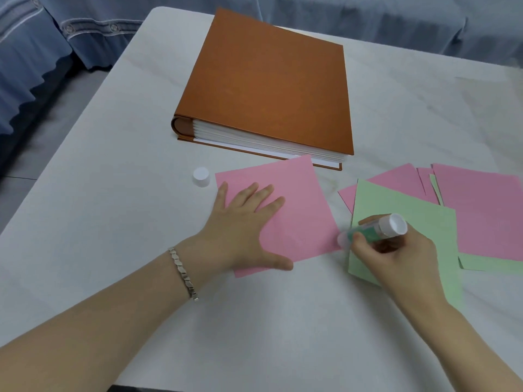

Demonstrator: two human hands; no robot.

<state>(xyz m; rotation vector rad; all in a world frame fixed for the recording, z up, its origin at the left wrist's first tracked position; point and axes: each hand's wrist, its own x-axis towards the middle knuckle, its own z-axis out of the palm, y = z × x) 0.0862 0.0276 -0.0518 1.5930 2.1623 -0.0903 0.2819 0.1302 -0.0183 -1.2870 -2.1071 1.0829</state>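
Observation:
A pink paper square (297, 210) lies on the white table (113, 222) in front of me. My left hand (243, 222) presses flat on its left half, fingers spread; a metal bracelet is on that wrist. My right hand (396, 250) grips an uncapped glue stick (376, 229), tilted, with its tip touching the pink square's right edge. The stick's white cap (201, 176) stands on the table to the upper left of the pink square.
A thick closed album with an orange-brown cover (268, 89) lies behind the pink square. A green sheet (407, 199) and several pink and green sheets (481, 210) spread at the right. Blue fabric hangs beyond the table's far and left edges.

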